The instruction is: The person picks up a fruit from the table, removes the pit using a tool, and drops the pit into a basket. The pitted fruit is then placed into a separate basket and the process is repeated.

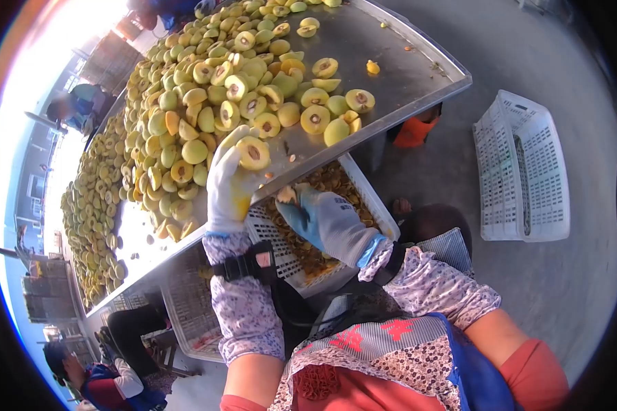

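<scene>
My left hand [230, 181], in a white glove with a yellow stain, is closed on a halved fruit [254, 153] at the near edge of the metal table [418, 89]. The cut face with its brown centre shows. To the right, my right hand [322, 218], in a grey and blue glove, is over a white crate [370, 188] of brown scraps [343, 195]. Its fingers are closed around a small pale brown piece [286, 196]; what it is cannot be made out. A large heap of green-yellow halved fruits [185, 103] lies beyond my left hand.
An empty-looking white basket [521, 171] stands on the floor at the right. Another crate [188, 308] is below the table at the left. One person [110, 383] sits at the lower left; another [82, 109] is across the table. Stacked crates [113, 61] stand behind.
</scene>
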The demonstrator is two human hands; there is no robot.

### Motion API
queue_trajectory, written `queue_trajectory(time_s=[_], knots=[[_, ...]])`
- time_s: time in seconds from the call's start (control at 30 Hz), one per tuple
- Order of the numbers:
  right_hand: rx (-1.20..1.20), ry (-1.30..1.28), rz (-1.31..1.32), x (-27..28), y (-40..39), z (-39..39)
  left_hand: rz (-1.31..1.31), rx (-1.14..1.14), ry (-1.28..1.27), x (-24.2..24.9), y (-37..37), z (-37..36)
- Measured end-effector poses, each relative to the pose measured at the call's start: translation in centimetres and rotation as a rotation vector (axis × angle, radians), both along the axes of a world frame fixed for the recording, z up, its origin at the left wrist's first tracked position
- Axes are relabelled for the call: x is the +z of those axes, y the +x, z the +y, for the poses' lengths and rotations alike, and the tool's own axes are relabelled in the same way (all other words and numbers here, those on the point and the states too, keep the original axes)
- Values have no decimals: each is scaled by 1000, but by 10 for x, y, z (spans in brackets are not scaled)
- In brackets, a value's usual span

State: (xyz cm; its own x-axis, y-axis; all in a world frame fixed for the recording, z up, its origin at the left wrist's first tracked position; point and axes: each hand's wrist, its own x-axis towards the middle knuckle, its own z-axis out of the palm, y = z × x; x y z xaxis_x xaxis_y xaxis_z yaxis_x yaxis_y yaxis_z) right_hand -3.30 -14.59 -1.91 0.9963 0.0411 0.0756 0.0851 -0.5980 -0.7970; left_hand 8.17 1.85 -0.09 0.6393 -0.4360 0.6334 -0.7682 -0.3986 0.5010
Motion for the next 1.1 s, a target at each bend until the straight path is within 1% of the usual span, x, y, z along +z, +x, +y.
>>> queue_trajectory(time_s=[0.07, 0.1, 0.13, 0.2, 0.27, 0.33, 0.37, 0.43, 0.47, 0.53, 0.57, 0.63, 0.7, 0.83, 0.9, 0.97, 1.03, 1.07, 1.1], knots=[[-68, 372, 23, 11, 1, 7, 49, 123, -125, 3, -22, -4], [-45, 463, -10, 4, 3, 12, 130, 98, -174, 1, -28, -4], [-41, 463, -7, -1, 4, 16, 132, 102, -173, 0, -36, -6], [10, 515, 111, -5, 6, 19, 807, -172, -882, 3, -50, -13], [11, 533, 144, -6, 7, 21, 853, -148, -862, 6, -58, -15], [15, 552, 172, -7, 7, 23, 1038, -311, -1201, 5, -60, -17], [23, 572, 163, -9, 8, 24, 1038, -312, -1203, 7, -62, -19], [35, 589, 158, -14, 9, 27, 998, -136, -1133, 9, -66, -21], [48, 612, 177, -17, 9, 28, 998, -133, -1137, 7, -65, -21], [61, 636, 201, -19, 9, 29, 1112, -144, -1283, 2, -62, -20], [55, 639, 195, -18, 8, 30, 1115, -140, -1284, 1, -62, -20], [48, 643, 188, -15, 8, 28, 1052, -97, -1186, 3, -61, -24], [58, 532, 183, -12, 6, 26, 1043, -70, -1173, 3, -64, -29], [60, 558, 184, -8, 4, 23, 986, -16, -1129, 0, -66, -33], [31, 421, 197, -8, 4, 23, 972, 6, -1112, 0, -67, -35], [31, 378, 201, -4, 2, 19, 957, 31, -1095, 0, -68, -35], [32, 333, 205, 2, 1, 16, 940, 50, -986, 1, -69, -32], [33, 302, 251, 5, 1, 15, 941, 50, -987, 2, -70, -30], [32, 272, 296, 6, 0, 13, 966, 49, -908, 5, -70, -28]])
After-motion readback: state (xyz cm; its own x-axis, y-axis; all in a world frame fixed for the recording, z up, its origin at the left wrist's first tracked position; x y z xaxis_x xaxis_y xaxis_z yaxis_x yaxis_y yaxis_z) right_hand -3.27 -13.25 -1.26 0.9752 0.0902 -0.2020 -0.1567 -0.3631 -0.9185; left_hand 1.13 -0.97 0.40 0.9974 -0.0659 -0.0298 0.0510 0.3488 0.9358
